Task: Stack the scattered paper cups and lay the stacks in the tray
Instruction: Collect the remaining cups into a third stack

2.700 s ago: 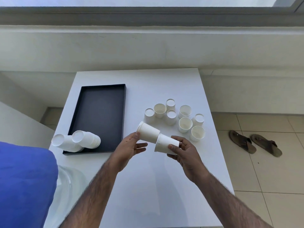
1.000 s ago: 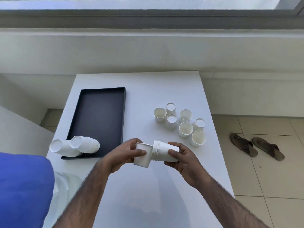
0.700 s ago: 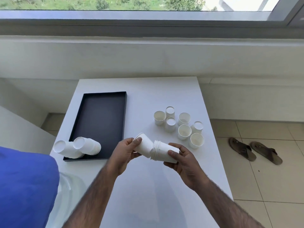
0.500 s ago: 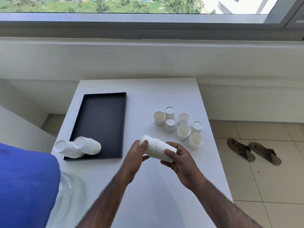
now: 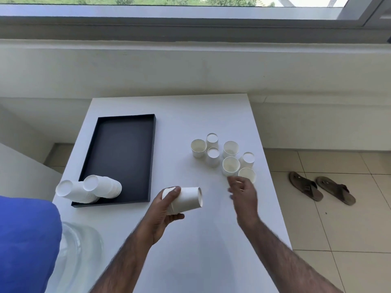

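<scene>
Paper cups (image 5: 231, 166), seven loose, bunched near the right edge of the bench (image 5: 190, 254), some mouth up, some mouth down; a short nested stack (image 5: 187, 199) on its side above the middle of the bench, rim end apparently inside the left grip (image 5: 163, 212), base end toward the right edge; left grip clamped round that stack, fingers curled about it; right grip (image 5: 243, 193) apart and empty, fingers loosely bent, tips just beside the nearest loose cup (image 5: 247, 175); two longer stacks (image 5: 103, 187) lying at the near left corner of the black tray (image 5: 152, 144), one poking out past the tray's left wall.

Judged very light, thin-walled, easily dented, easily toppled; probably stiffest at the rolled rim and at the base, softest at mid-wall; so best taken with a gentle pinch across the wall close to the rim, or round the base on an upturned one; never squeezed hard; likely to skid into neighbours if nudged sideways in so tight a bunch; better lifted straight up, then brought in line with the held stack before nesting, to avoid jamming askew.
</scene>
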{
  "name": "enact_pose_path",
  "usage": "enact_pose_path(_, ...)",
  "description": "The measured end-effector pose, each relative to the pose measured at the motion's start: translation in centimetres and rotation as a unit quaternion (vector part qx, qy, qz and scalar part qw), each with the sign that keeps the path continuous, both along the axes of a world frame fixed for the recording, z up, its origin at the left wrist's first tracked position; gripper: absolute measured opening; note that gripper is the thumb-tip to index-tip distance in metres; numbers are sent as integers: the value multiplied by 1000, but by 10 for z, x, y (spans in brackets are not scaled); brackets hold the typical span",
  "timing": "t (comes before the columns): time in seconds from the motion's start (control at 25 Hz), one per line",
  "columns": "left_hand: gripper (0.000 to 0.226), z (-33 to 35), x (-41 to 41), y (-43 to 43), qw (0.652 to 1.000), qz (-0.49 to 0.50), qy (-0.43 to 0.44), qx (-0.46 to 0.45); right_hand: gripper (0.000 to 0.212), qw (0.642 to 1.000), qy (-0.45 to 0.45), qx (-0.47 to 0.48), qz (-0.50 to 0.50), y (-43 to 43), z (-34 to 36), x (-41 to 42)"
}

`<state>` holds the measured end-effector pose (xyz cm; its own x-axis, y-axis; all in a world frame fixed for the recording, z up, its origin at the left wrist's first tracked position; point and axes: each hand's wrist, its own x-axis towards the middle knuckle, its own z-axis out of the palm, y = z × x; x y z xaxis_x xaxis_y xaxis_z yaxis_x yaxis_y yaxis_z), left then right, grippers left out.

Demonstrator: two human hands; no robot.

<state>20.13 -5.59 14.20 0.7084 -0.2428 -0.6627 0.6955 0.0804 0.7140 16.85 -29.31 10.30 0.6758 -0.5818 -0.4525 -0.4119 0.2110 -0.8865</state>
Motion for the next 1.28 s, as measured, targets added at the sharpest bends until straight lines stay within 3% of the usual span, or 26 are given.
enact_pose_path(0.08,60,-3,0,1,1000,15,4,-2,56,985,97,-129,-65,-39,-30,0)
enact_pose_path(0.16,61,-6,-2,5,1000,2,12,1,83,965,170,-201,-21,-68,-65,-5)
enact_pose_path(0.32,73,-16,-3,11,1000,-10,19,14,104,945,141,-277,102,-90,-106,6)
enact_pose_path(0.52,82,-20,-1,13,1000,5,21,17,90,949,124,-278,85,-93,-115,42)
enact_pose_path(0.8,65,-16,3,9,1000,6,15,5,72,962,105,-242,69,-90,-113,46)
enact_pose_path(0.96,73,-10,4,10,1000,9,-8,11,54,994,-4,-113,-3,-77,-81,16)
enact_pose_path(1.04,69,-7,7,9,999,10,-26,17,55,991,-41,-118,42,-65,-61,-7)
enact_pose_path(1.16,74,-2,12,5,998,-2,-55,34,64,951,-69,-219,210,-41,-38,-35)
enact_pose_path(1.28,67,3,14,1,995,-23,-86,47,71,852,-97,-359,368,-16,-15,-43)
